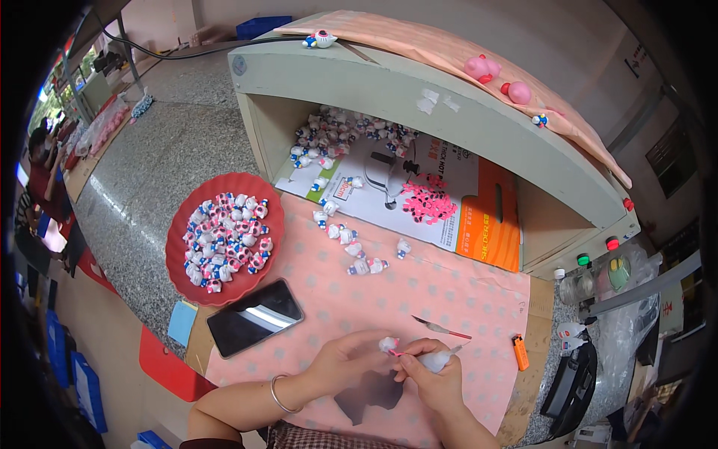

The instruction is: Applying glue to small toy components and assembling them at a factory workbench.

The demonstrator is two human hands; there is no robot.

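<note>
My left hand [345, 358] pinches a small white figurine [388, 344] with a pink part, low over the pink dotted cloth [419, 292]. My right hand [428, 372] is closed on a white tube-like tool [441, 361], and its fingers meet the figurine. A bracelet circles my left wrist. A red round tray [179, 266] to the left is heaped with several white, pink and blue figurines [226, 241]. More loose figurines [351, 251] lie on the cloth ahead of my hands.
A black phone [254, 316] lies left of my hands, an orange lighter [520, 352] and a thin brush [441, 328] to the right. A grey shelf box [464, 112] holds a flat carton [464, 217], pink pieces [428, 200] and more figurines [336, 135]. Bottles [591, 280] stand far right.
</note>
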